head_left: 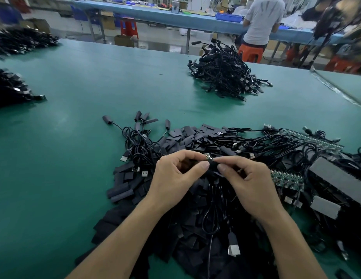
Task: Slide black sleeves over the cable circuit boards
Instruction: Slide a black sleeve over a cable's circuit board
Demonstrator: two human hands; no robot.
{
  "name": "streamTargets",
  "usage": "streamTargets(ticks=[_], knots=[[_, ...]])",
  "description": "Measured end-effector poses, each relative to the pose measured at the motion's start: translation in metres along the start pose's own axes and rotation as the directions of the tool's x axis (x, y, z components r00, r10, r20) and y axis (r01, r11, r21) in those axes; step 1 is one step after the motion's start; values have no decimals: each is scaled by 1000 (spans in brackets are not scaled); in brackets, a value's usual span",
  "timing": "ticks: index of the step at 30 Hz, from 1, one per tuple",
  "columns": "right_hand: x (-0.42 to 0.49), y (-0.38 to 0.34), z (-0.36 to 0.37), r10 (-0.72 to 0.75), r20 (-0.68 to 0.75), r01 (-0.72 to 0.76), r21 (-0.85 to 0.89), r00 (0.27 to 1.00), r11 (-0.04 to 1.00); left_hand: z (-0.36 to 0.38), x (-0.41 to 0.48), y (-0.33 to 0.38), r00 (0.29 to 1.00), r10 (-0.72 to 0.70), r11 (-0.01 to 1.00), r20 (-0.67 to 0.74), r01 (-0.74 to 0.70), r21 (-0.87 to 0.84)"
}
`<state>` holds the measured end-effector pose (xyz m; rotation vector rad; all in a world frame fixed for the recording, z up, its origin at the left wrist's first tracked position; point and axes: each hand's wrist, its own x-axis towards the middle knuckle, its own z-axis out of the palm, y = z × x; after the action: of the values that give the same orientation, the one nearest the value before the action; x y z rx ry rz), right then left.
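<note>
Shows left hand (pixel 175 174) and right hand (pixel 248 178) meeting above a heap of loose sleeves (pixel 187 137) on the green table (pixel 95 87). Left thumb and forefinger pinched on one end of a black sleeve (pixel 212 165), right thumb and forefinger clamped on the other end. Small circuit board (pixel 207 157) with metallic parts just showing at the sleeve's upper edge, so apparently only partly covered. Cable (pixel 209 218), seemingly the same piece, hanging down into the heap.

Hazards, as judged:
- snagging of board components on the sleeve mouth if pushed in at a tilt
- creasing or splitting of the thin sleeve under a forced push
- strain on the board's joint if tugged by the cable
- tangling of the hanging loop with neighbours below, dragging them up

Mixing of lots also possible: bare boards (pixel 286 179) just right of the hands, sleeved cables (pixel 139 137) just left, far pile (pixel 226 75) well apart across the table.
</note>
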<state>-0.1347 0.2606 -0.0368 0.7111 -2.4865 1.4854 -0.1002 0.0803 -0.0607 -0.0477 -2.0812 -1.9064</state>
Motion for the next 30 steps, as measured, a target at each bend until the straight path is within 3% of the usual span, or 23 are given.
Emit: streamTargets(ticks=[5, 9, 12, 23, 30], knots=[[-2, 1, 4, -10, 14, 10, -1, 1000, 1000, 0, 2, -5, 1000, 8, 999, 11, -8, -32], [-2, -2, 12, -206, -23, 189, -313, 978, 931, 1, 3, -5, 1000, -10, 999, 11, 10, -46], [0, -1, 18, -300, -64, 249, -412, 952, 877, 0, 4, -4, 1000, -14, 997, 10, 15, -74], [1, 8, 6, -81, -174, 49, -180, 981, 983, -2, 4, -1, 997, -75, 992, 2, 74, -98], [1, 10, 3, -39, -131, 18, -155, 991, 988, -1, 4, -3, 996, -86, 994, 26, 88, -68]])
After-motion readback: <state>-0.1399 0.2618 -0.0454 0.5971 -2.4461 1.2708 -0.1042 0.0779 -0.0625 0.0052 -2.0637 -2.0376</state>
